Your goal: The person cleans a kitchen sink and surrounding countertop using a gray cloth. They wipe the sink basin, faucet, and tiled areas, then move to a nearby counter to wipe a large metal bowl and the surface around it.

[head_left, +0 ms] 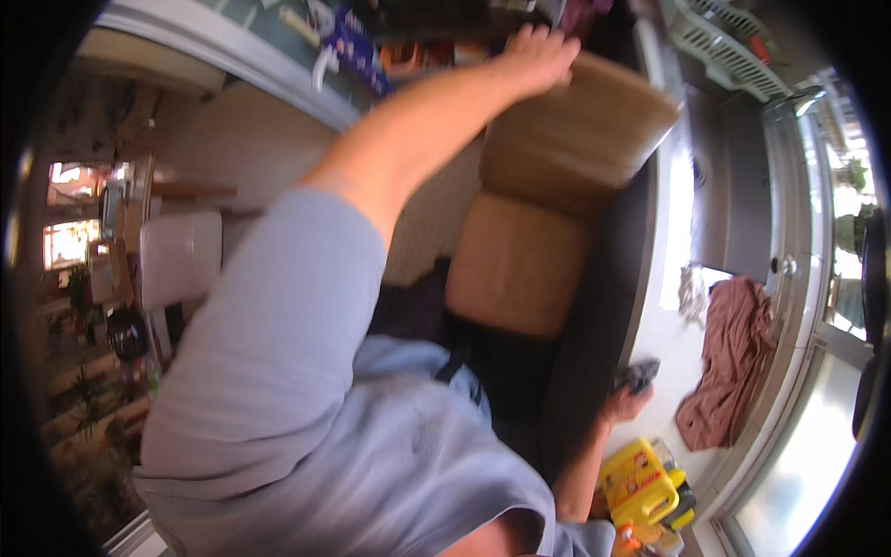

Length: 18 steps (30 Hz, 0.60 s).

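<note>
At the top, my left hand (543,61) grips the upper edge of a brown cardboard piece (578,129), blurred and seemingly part of a box. Below it, joined or touching, lies a second cardboard panel (518,264); how they connect is unclear. My right hand (626,405), low on the right beside the white counter edge, holds a small dark grey object (639,376) whose kind I cannot tell. Near that hand stands a yellow plastic jug (640,480) with a red label.
A white counter (651,334) runs along the right, with a sink (731,188), a light green plastic basket (731,49) and a brownish-pink cloth (727,362). A blue box (355,45) lies top left. A white chair (182,257) stands at the left.
</note>
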### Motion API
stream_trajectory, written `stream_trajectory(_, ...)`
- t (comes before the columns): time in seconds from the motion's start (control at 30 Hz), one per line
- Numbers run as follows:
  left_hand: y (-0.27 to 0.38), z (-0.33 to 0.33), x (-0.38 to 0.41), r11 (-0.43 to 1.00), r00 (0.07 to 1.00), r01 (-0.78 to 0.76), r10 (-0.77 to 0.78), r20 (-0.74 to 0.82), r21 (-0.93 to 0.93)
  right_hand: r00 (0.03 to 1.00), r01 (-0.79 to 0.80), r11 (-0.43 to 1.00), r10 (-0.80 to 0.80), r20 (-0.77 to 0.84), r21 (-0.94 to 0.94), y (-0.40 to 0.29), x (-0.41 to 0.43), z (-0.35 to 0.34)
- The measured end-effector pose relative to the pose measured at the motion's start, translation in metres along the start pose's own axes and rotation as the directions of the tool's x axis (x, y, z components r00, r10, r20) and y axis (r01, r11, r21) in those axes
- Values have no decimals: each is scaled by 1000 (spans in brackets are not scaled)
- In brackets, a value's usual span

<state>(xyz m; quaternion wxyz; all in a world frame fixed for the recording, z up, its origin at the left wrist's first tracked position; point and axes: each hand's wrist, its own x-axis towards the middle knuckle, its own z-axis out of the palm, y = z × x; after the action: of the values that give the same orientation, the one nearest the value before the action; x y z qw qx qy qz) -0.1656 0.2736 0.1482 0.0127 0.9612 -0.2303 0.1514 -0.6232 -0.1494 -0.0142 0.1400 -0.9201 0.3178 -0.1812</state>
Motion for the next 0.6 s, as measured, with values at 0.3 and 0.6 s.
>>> stream_trajectory(0.3, 24, -9, -1, 998, 996, 29, -34, 87, 61, 1000, 23, 976, -22, -4, 218, 0, 1, -16)
stream_trajectory(0.6, 30, -23, -10, 998, 989, 48, -52, 142, 31, 998, 36, 977, -24, -59, 211, -13, 0, -17)
